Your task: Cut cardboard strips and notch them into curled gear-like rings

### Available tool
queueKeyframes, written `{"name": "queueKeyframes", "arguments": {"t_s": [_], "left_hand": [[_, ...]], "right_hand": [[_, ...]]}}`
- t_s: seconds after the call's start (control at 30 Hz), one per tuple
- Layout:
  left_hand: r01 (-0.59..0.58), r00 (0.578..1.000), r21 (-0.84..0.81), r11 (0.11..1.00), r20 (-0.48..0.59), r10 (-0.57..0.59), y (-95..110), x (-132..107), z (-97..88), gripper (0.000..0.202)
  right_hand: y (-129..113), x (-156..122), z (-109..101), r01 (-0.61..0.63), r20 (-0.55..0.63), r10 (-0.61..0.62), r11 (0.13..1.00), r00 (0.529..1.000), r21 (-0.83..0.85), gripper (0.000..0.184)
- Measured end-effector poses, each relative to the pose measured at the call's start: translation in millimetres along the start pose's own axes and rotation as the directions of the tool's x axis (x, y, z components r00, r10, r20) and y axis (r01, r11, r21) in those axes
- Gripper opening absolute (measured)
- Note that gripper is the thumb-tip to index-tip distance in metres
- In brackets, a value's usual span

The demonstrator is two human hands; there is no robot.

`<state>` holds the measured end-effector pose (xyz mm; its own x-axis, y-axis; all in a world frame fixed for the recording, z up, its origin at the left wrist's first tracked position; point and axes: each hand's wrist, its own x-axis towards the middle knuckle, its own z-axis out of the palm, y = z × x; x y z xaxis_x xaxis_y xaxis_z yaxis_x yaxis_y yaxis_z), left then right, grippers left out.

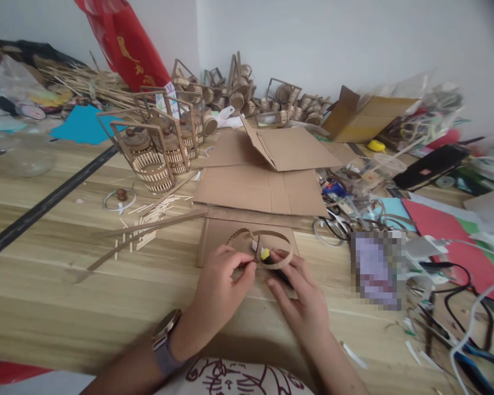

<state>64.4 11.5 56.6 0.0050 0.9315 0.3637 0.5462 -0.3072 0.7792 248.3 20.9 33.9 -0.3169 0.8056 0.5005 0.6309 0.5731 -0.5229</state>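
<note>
One ring (pixel 288 249) of cardboard strip, near centre of table (pixel 66 285). Left hand (pixel 220 280) pinched shut on its left end; right hand (pixel 300 299) clamped on its near edge, with yellow-tipped tool (pixel 265 254). Cardboard (pixel 263 189) behind; lanterns (pixel 154 164) far left.

The pixelated patch (pixel 376 269) on the desk (pixel 66 285) is unreadable; red bag (pixel 127 44) cut off by top edge; yellow-tipped item (pixel 265 254) mostly hidden under right hand (pixel 302 307).
</note>
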Motion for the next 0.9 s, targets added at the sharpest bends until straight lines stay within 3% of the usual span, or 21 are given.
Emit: {"name": "queueKeyframes", "arguments": {"t_s": [0.17,0.3,0.43,0.53,0.7,0.9], "left_hand": [[-0.003,0.997,-0.116,0.993,0.081,0.012,4,-3,1.6,0.014],[-0.015,0.994,-0.18,0.984,0.105,0.034,5,-3,1.4,0.015],[-0.073,0.991,-0.215,0.974,0.091,0.094,5,-3,1.8,0.015],[-0.13,0.987,-0.184,0.974,0.071,0.145,5,-3,2.4,0.015],[-0.169,0.978,-0.16,0.972,0.098,0.186,5,-3,1.9,0.014],[-0.117,0.975,-0.151,0.981,0.171,0.143,5,-4,1.9,0.008]], "right_hand": [[-10,0,1,-0.032,-0.032,0.037,0.988,0.999,0.151,0.023],[-13,0,2,-0.123,-0.032,0.139,0.947,0.99,0.295,0.011],[-15,2,0,-0.245,0.008,0.27,0.862,0.963,0.444,0.009],[-14,4,-3,-0.277,0.061,0.286,0.821,0.956,0.499,0.007],[-12,3,-5,-0.223,0.027,0.237,0.867,0.971,0.446,0.009],[-17,-2,-3,0.053,-0.207,-0.035,0.995,0.978,0.084,0.015]]}}
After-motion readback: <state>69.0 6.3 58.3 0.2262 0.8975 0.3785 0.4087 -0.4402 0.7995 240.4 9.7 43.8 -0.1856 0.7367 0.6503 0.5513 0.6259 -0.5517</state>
